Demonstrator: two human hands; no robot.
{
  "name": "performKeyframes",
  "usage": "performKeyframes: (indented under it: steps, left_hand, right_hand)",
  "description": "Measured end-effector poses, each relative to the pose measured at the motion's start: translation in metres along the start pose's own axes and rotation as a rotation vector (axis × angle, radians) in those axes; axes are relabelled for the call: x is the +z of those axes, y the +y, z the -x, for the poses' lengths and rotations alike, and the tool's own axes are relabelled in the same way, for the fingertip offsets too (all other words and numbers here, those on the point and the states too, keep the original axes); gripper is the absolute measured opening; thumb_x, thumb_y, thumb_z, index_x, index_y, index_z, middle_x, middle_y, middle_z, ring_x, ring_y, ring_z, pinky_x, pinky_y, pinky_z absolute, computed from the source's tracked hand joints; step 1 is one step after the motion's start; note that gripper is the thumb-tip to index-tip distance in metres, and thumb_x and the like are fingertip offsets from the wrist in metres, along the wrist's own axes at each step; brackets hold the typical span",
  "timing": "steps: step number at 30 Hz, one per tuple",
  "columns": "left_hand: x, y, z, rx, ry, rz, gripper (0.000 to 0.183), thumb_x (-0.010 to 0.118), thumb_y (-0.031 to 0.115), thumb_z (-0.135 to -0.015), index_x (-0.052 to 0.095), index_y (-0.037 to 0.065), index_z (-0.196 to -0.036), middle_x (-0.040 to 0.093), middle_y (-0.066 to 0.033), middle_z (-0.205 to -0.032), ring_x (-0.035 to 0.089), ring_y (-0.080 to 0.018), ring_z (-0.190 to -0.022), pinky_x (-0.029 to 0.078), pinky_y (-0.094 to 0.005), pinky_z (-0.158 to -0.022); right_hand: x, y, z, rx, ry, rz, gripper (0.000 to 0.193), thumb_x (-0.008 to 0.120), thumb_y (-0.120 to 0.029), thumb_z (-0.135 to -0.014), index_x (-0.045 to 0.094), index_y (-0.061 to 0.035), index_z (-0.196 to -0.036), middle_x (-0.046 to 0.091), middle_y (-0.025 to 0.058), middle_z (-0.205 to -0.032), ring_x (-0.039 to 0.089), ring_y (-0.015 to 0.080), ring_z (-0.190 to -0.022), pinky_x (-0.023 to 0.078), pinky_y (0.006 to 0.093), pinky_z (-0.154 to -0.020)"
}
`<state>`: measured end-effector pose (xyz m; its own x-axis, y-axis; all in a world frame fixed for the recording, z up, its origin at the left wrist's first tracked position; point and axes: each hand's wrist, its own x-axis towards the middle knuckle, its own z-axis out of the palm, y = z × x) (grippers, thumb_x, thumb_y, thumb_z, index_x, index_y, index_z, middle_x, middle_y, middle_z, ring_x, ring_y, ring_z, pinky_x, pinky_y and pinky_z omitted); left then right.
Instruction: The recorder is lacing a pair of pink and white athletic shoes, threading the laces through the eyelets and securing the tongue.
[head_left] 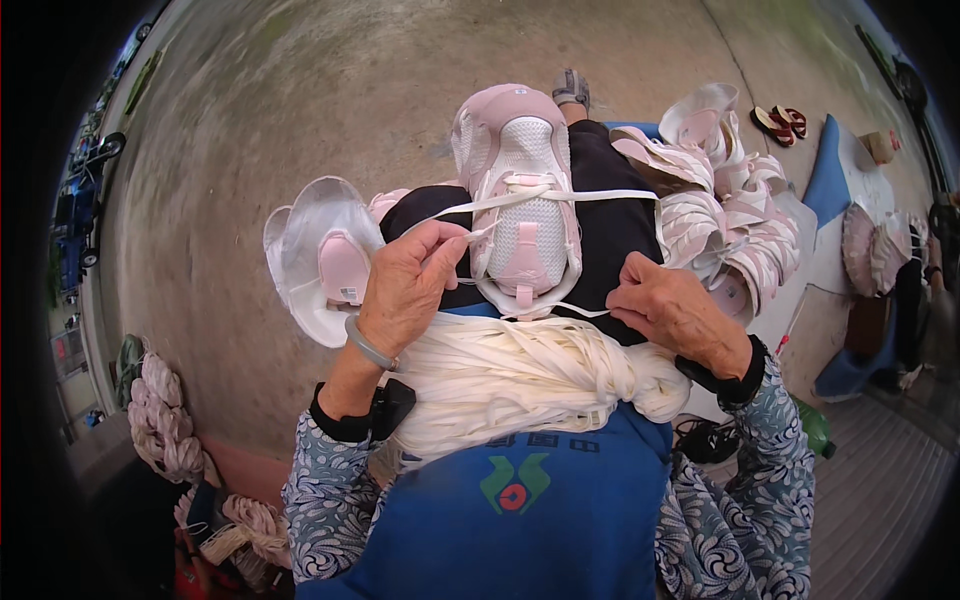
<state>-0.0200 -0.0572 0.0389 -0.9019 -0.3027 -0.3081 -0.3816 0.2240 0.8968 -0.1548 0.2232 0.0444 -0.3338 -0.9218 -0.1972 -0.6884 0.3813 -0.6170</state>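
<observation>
A pink and white shoe upper (520, 150) lies across my lap, its toe pointing away from me. White shoelace (590, 196) crosses its tongue and passes through the lowest eyelets, with a loop out to the right. My left hand (408, 285) pinches the lace close to the left side of the tongue. On the other side, my right hand (672, 305) is closed with thumb and fingertips on a stretch of lace running from the upper's near end. A thick bundle of white laces (510, 375) rests over the blue apron (440, 520) at my waist.
Several pink and white uppers (740, 200) are heaped at my right. More uppers (335, 265) sit by my left knee, and stacked ones (162, 415) are at the lower left. A pair of sandals (780, 125) is on the concrete floor (300, 80). Another person's things (875, 250) are far right.
</observation>
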Motion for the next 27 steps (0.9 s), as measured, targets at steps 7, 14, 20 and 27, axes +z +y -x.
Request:
performKeyframes:
  steps: [7, 14, 20, 27]
  left_hand:
    - [0.004, -0.009, -0.013, 0.225, 0.156, -0.204, 0.021, 0.059, 0.018, -0.095, 0.067, -0.001, -0.097, 0.065, -0.0104, -0.071, 0.061, -0.0180, -0.064, 0.049, -0.0293, -0.062]
    - [0.003, -0.002, -0.024, 0.147, 0.174, -0.157, 0.021, 0.056, 0.018, -0.096, 0.062, -0.002, -0.100, 0.065, -0.0116, -0.075, 0.061, -0.0195, -0.064, 0.049, -0.0306, -0.062]
    - [0.002, -0.011, -0.030, 0.077, 0.082, -0.088, 0.021, 0.058, 0.019, -0.095, 0.061, -0.002, -0.099, 0.063, -0.0076, -0.078, 0.056, -0.0153, -0.071, 0.047, -0.0283, -0.067]
    - [-0.003, -0.008, -0.032, 0.045, -0.064, -0.079, 0.021, 0.059, 0.020, -0.097, 0.063, -0.001, -0.097, 0.057, 0.0030, -0.083, 0.048, -0.0058, -0.076, 0.042, -0.0205, -0.068]
  right_hand:
    - [-0.008, 0.020, -0.002, 0.088, 0.307, 0.101, 0.006, 0.064, -0.009, -0.085, 0.061, -0.0037, -0.083, 0.053, 0.0119, -0.086, 0.060, 0.0334, -0.075, 0.048, 0.0418, -0.064]
    - [-0.014, 0.017, 0.004, 0.330, 0.208, 0.269, 0.013, 0.064, -0.007, -0.084, 0.064, -0.0035, -0.097, 0.057, 0.0140, -0.093, 0.062, 0.0353, -0.081, 0.051, 0.0422, -0.070]
    - [-0.009, -0.012, -0.019, 0.092, 0.142, 0.036, 0.031, 0.070, -0.003, -0.080, 0.063, -0.0032, -0.111, 0.055, 0.0134, -0.102, 0.062, 0.0280, -0.085, 0.051, 0.0360, -0.067]
    - [0.003, -0.007, -0.029, -0.105, -0.006, 0.188, 0.007, 0.065, -0.005, -0.083, 0.059, -0.0024, -0.086, 0.050, 0.0115, -0.090, 0.061, 0.0292, -0.073, 0.051, 0.0386, -0.060]
